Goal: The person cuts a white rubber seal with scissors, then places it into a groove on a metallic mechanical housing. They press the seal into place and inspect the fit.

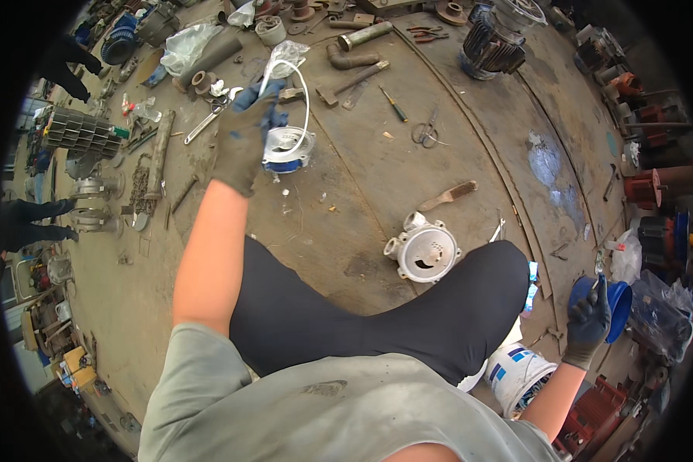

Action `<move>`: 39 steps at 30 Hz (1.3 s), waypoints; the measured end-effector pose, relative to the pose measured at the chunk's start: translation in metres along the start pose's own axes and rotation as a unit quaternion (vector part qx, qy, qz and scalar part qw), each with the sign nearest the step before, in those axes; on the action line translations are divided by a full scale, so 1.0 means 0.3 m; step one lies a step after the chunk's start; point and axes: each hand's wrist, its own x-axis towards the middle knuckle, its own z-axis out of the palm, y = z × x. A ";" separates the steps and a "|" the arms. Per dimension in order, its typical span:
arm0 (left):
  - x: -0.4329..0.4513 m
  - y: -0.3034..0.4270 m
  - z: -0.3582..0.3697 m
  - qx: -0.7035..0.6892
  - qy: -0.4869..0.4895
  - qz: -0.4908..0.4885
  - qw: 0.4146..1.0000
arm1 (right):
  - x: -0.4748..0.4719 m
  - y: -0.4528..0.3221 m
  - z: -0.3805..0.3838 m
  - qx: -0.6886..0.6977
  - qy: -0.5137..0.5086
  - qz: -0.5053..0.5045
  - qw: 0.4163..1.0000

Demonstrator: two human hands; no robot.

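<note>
My left hand (248, 130), in a dirty work glove, has its fingers closed around a white flexible tube (307, 98) that curves in a loop. Below the loop, beside the glove, a round metal housing with a blue lower rim (289, 149) sits on the floor. My right hand (589, 317), also gloved, is at the blue round container (619, 312) on the right; what its fingers grip is unclear. A second round cast-metal housing (428, 253) with two pipe ports lies on the floor near my knee. Behind it rests a wire brush (449, 195) with a wooden handle.
Farther off lie a hammer (352, 84), a screwdriver (401, 110), scissors (425, 134), pliers (427, 33) and an adjustable wrench (205, 122). An electric motor (491, 49) stands at top right. A white bucket (514, 375) is by my right arm. Another person's legs (37, 219) are at far left.
</note>
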 end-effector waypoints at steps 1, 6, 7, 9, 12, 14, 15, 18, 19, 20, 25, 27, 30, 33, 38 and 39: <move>0.034 -0.010 -0.037 -0.006 0.005 -0.013 1.000 | -0.062 0.011 -0.009 -0.004 0.008 -0.016 1.000; 0.286 0.012 -0.184 -0.083 -0.040 0.017 0.996 | -0.410 0.115 0.009 0.042 0.010 -0.028 0.999; 0.333 0.013 -0.212 -0.109 -0.041 0.019 0.993 | -0.464 0.121 0.047 0.049 0.027 -0.034 0.998; 0.412 0.004 -0.280 -0.118 -0.042 0.023 0.992 | -0.538 0.097 0.166 0.041 0.036 -0.043 0.998; 0.499 -0.034 -0.354 -0.140 -0.038 0.058 0.988 | -0.480 0.029 0.418 -0.063 0.026 -0.071 0.995; 0.532 -0.059 -0.378 0.026 0.061 0.115 0.991 | -0.388 -0.014 0.602 -0.109 0.022 -0.058 0.992; 0.548 -0.067 -0.375 -0.118 -0.018 0.061 0.991 | -0.330 -0.031 0.693 -0.124 -0.069 -0.023 0.990; 0.522 -0.090 -0.330 -0.237 -0.031 -0.017 0.971 | -0.162 -0.031 0.968 -0.127 -0.147 0.083 0.977; 0.503 -0.093 -0.313 -0.214 -0.038 -0.010 0.976 | -0.110 -0.004 1.056 -0.171 -0.142 0.101 0.970; 0.482 -0.090 -0.307 -0.201 -0.033 -0.024 0.979 | -0.056 0.031 1.141 -0.177 -0.178 0.135 0.958; 0.444 -0.127 -0.317 -0.210 -0.040 -0.023 0.977 | 0.156 0.278 1.395 -0.196 -0.280 0.229 0.912; 0.462 -0.164 -0.327 -0.219 -0.065 -0.004 0.974 | 0.197 0.361 1.411 -0.188 -0.292 0.249 0.904; 0.478 -0.227 -0.350 -0.192 -0.046 -0.048 0.979 | 0.233 0.437 1.372 -0.163 -0.270 0.263 0.912; 0.477 -0.278 -0.379 -0.189 -0.040 -0.040 0.980 | 0.199 0.415 1.292 -0.171 -0.227 0.234 0.930; 0.584 -0.330 -0.284 -0.128 -0.082 -0.048 0.987 | -0.232 -0.016 1.108 -0.362 0.013 0.071 0.930; 0.597 -0.350 -0.229 -0.153 -0.091 -0.048 0.983 | -0.355 -0.123 1.081 -0.400 0.050 0.017 0.915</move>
